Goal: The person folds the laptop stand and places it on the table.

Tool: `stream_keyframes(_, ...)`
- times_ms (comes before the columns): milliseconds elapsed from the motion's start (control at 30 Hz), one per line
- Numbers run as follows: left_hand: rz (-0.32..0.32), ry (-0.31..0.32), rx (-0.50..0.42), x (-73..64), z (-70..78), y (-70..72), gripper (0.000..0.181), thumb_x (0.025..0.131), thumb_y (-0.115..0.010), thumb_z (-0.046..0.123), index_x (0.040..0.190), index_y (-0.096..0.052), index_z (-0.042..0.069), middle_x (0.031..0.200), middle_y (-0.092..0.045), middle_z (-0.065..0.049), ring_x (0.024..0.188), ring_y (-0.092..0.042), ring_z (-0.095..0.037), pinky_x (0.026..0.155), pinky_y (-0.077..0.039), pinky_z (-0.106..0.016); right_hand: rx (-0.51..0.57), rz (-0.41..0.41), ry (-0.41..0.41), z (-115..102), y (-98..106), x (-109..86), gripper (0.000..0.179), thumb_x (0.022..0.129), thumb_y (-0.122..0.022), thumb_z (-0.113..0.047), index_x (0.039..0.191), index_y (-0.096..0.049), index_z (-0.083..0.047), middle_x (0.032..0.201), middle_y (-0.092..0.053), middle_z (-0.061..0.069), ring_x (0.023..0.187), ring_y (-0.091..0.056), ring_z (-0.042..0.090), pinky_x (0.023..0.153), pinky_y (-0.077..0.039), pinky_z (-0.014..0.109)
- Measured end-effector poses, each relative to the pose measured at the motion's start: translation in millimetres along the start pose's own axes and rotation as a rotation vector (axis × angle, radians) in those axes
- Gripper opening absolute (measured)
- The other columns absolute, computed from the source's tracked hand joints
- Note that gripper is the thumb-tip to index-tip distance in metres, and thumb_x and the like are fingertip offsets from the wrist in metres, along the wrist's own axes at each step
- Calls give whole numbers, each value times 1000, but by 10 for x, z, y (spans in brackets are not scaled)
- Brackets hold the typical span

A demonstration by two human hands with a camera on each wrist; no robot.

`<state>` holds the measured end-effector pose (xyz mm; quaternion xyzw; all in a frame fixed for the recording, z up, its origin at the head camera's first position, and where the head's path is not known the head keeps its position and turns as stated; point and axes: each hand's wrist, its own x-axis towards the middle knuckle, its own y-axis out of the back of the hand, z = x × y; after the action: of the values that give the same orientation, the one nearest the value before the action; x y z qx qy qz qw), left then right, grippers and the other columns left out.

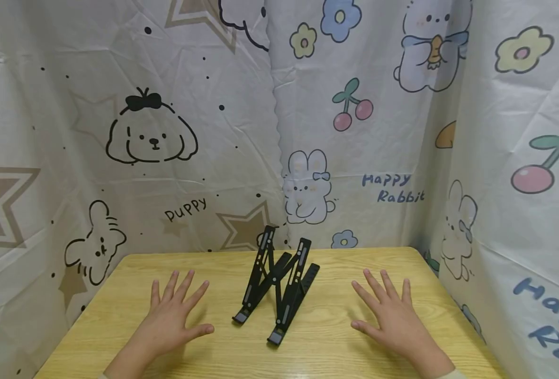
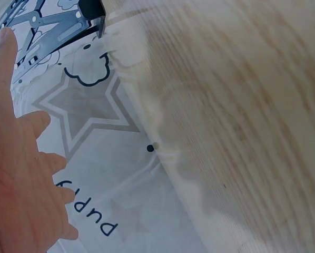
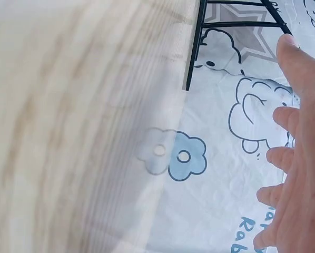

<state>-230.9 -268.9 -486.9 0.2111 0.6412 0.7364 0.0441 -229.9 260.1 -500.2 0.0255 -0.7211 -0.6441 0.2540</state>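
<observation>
A black folding laptop stand [image 1: 276, 284], unfolded into crossed bars with grey pads on its feet, stands in the middle of the wooden table. To its left my left hand [image 1: 170, 321] is spread, palm down, with fingers straight and apart from the stand. My right hand [image 1: 393, 321] mirrors it on the right side, fingers fanned out and holding nothing. In the left wrist view, part of the stand [image 2: 57, 31] shows beyond the thumb. The right wrist view catches the stand's bars [image 3: 242, 24] past the right thumb.
The light wooden table [image 1: 95, 310] has a straight back edge. Behind it hangs a white cloth [image 1: 241, 158] printed with puppies, stars, rabbits and flowers. Another stretch of patterned cloth [image 1: 511, 237] runs along the right side.
</observation>
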Motion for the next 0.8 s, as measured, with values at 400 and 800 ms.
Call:
stream_keyframes(400,2,15,-76,117,29,-32,95,84,-66,73,162,-33,28,170,-16,-16,154,-5,-51,114,10,-78,68,49,-18,-85,8,50,82,91,-64,-66,160,-37,-32,170,-24,7,154,-19,47,117,7,75)
stream_keyframes(800,18,28,-256,260,125,16,94,88,-68,66,162,-32,21,168,-23,-18,153,-15,-50,112,-4,-81,158,61,-63,-179,3,106,79,89,-71,-60,155,-46,-24,161,-41,10,147,-37,41,114,-20,76)
